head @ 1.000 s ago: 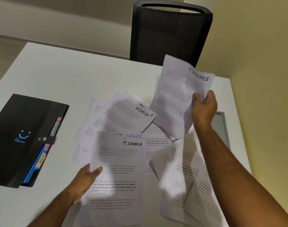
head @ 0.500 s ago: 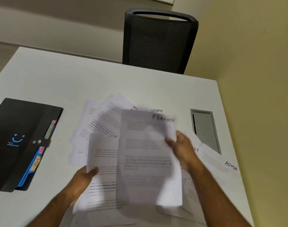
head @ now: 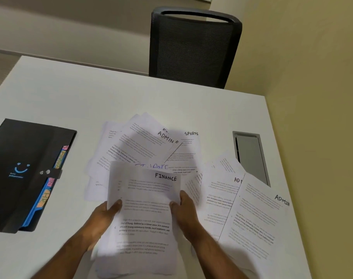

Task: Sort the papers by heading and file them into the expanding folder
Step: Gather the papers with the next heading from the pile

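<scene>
Pinching the Finance sheets (head: 143, 210) by their side edges, the left hand (head: 103, 216) has its thumb over the left margin and the right hand (head: 184, 212) has fingers curled on the right margin, both closed on the paper. The thin sheets look light and floppy, so they should sag unless they are held at both edges. They sit at the near end of the loose pile (head: 151, 150), with Admin pages (head: 258, 214) to the pile's right. The black folder (head: 24, 170), strap fastened, lies well left of the pile on the white table (head: 71, 93).
</scene>
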`<action>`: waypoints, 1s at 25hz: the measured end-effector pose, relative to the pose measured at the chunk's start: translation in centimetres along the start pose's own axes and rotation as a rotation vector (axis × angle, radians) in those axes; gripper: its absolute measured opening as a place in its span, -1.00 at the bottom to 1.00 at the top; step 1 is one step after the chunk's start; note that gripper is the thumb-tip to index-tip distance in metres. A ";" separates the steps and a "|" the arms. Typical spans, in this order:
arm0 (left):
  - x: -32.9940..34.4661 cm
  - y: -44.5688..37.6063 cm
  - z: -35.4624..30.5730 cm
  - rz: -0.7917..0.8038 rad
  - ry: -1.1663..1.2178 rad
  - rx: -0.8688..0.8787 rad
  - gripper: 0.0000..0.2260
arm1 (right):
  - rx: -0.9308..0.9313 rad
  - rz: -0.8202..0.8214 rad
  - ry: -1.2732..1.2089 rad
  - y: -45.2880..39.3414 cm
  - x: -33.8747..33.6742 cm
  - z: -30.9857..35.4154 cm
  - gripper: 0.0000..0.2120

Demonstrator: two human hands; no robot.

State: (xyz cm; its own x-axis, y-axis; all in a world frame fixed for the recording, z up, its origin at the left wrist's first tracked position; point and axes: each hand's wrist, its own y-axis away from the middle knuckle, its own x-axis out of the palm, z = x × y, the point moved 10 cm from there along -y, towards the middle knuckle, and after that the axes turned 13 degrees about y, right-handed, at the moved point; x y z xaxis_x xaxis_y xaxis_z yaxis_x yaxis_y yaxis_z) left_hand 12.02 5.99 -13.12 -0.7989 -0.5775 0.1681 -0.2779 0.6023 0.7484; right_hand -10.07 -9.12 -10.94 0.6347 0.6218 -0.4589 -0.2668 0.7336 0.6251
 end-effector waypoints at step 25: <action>-2.2 -0.4 0.0 -0.127 -0.070 -0.007 -0.94 | 0.177 -0.114 -0.067 -17.5 -7.0 9.4 -0.87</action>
State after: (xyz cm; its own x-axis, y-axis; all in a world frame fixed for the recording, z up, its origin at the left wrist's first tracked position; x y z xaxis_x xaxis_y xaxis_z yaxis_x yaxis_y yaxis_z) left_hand 13.93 7.01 -13.77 -0.7927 -0.6091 0.0265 -0.3761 0.5227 0.7651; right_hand -3.01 -28.88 -12.69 0.7020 0.5135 -0.4935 -0.0626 0.7348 0.6754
